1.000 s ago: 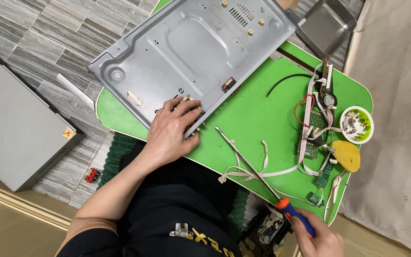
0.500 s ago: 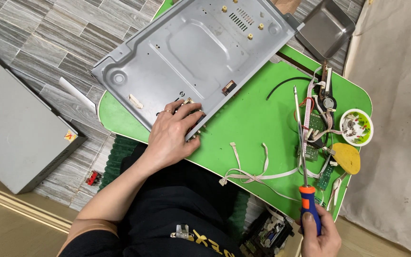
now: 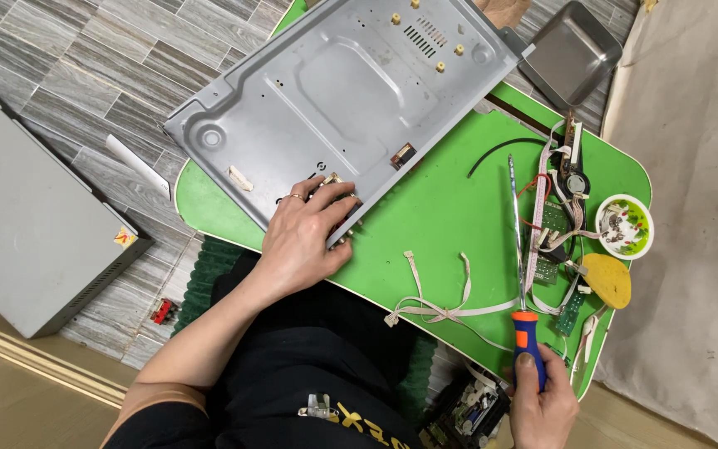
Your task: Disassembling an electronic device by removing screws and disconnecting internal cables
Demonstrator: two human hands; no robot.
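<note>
My left hand (image 3: pixel 305 233) rests flat on the near corner of a grey metal chassis plate (image 3: pixel 342 91), which lies tilted across the far-left part of a green table (image 3: pixel 434 208); its fingers curl over the plate's edge. My right hand (image 3: pixel 542 403) grips the orange and blue handle of a long screwdriver (image 3: pixel 518 249) at the table's near edge. The shaft points away from me, its tip over the green surface by a black wire (image 3: pixel 500 150). Flat white ribbon cables (image 3: pixel 442 303) lie between my hands.
Small circuit boards and wires (image 3: pixel 554 224) sit at the table's right, with a yellow sponge (image 3: pixel 608 278) and a small white bowl of screws (image 3: pixel 623 226). A metal tray (image 3: pixel 571 54) lies beyond the table. A grey cover (image 3: pixel 27 224) rests on the tiled floor at left.
My right hand has swung the screwdriver from lying slanted leftwards to pointing almost straight away from me. My left hand has stayed on the plate's corner.
</note>
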